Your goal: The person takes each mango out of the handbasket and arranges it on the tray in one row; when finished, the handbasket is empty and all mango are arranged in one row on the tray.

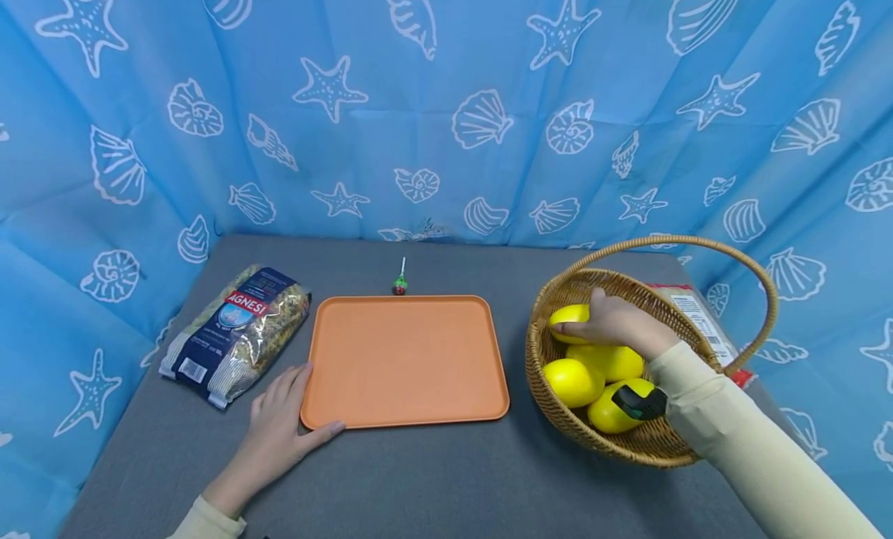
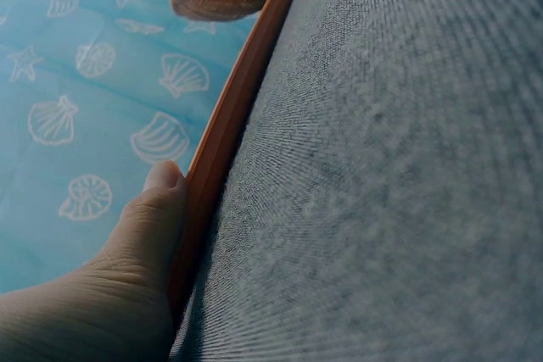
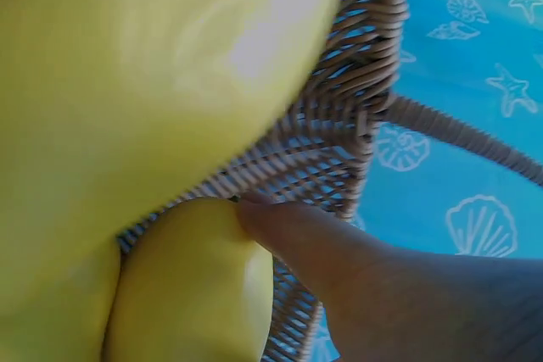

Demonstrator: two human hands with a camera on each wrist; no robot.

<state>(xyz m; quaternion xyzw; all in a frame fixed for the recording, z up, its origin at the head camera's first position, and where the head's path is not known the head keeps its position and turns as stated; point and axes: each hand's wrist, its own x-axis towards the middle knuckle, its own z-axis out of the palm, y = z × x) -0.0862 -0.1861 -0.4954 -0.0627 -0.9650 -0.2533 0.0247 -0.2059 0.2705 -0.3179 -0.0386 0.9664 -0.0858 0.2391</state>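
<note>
An orange rectangular tray (image 1: pixel 408 361) lies flat on the grey table. Its front left corner sits between the spread thumb and fingers of my left hand (image 1: pixel 279 426); in the left wrist view the thumb (image 2: pixel 161 209) rests against the tray's rim. At right stands a wicker basket (image 1: pixel 558 411) holding several smooth yellow fruits (image 1: pixel 574 382). Inside it, my right hand (image 1: pixel 621 322) grips the far left yellow fruit (image 1: pixel 568 314). The right wrist view has the thumb (image 3: pixel 288 231) against one end of that fruit (image 3: pixel 199 286); the other fingers are hidden.
A bag of Agnesi pasta (image 1: pixel 240 329) lies left of the tray. Behind the tray is a lollipop (image 1: pixel 400 283). The basket's tall handle (image 1: pixel 760 291) arches over its right side, and a packet (image 1: pixel 701 318) lies behind it. A blue shell-print curtain (image 1: pixel 418 120) surrounds the table.
</note>
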